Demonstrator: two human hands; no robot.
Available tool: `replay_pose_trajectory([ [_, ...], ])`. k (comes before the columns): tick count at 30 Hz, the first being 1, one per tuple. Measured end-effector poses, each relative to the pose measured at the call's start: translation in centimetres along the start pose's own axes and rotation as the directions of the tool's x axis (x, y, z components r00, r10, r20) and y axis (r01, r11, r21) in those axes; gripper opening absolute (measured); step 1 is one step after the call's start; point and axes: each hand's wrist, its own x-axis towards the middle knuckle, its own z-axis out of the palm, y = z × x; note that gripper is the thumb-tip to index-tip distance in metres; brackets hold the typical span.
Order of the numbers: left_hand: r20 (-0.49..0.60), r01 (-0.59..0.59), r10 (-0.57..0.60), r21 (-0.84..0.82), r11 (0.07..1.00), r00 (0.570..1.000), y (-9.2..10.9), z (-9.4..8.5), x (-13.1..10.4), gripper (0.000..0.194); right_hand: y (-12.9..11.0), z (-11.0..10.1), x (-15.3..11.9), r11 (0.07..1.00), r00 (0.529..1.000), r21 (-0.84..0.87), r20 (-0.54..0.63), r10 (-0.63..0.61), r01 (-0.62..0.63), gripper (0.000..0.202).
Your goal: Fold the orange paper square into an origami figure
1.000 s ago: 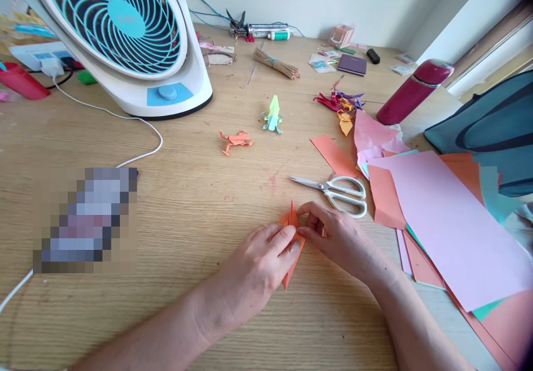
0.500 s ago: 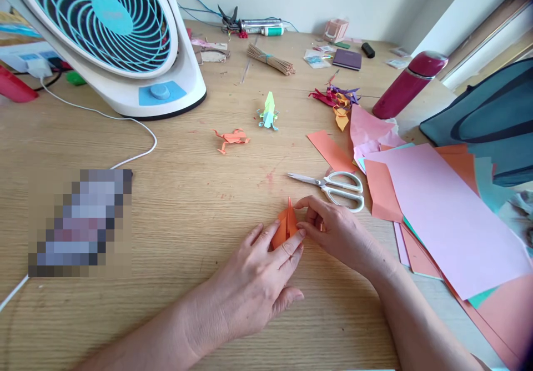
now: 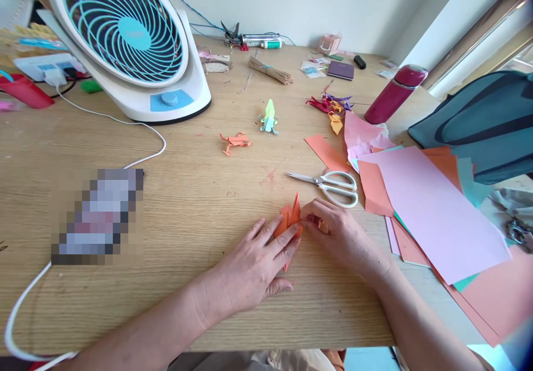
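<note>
A small piece of folded orange paper (image 3: 286, 216) lies on the table under my hands, with one narrow pointed flap standing up. My left hand (image 3: 247, 274) rests on it, fingers stretched out flat over its near part and thumb apart. At its right edge, my right hand (image 3: 339, 235) pinches the paper between thumb and index finger, the other fingers curled in. Part of the paper is hidden beneath my left fingers; a tip shows below them. Scissors (image 3: 322, 182) with white handles lie just beyond my right hand, blades pointing left.
Farther back are an orange origami figure (image 3: 236, 142) and a green-blue one (image 3: 270, 118). Coloured paper sheets (image 3: 441, 210) and a dark red flask (image 3: 395, 94) stand or lie at right. A fan (image 3: 183, 101), a white cable and a blurred-out phone (image 3: 97, 215) occupy the left.
The upright flap now leans to the right, and my right finger and thumb have closed together on the paper's right edge. The view has shifted slightly.
</note>
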Motion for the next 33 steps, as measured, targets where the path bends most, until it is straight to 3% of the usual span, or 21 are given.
replay_pose_trajectory([
  [9, 0.032, -0.031, 0.032, -0.019, 0.999, 0.999, -0.6, 0.0, 0.1, 0.068, 0.3, 0.3, -2.3, 0.99, 0.994, -0.09, -0.013, -0.11, 0.109, 0.021],
  [22, 0.086, -0.02, 0.027, -0.077, 0.997, 0.996, -0.9, -0.5, 0.1, 0.07, 0.6, 0.7, -2.8, 0.973, 0.975, -0.114, -0.069, -0.209, 0.2, 0.034],
  [29, 0.112, 0.001, 0.01, -0.104, 0.995, 0.994, -1.0, -0.3, 0.1, 0.075, 0.7, 1.0, -2.8, 0.91, 0.935, -0.236, -0.023, -0.355, 0.34, 0.031],
  [33, 0.113, 0.01, 0.004, -0.124, 0.992, 0.994, -1.0, -0.5, 0.1, 0.075, 0.7, 1.1, -2.6, 0.899, 0.937, -0.274, 0.026, -0.349, 0.343, 0.032],
])
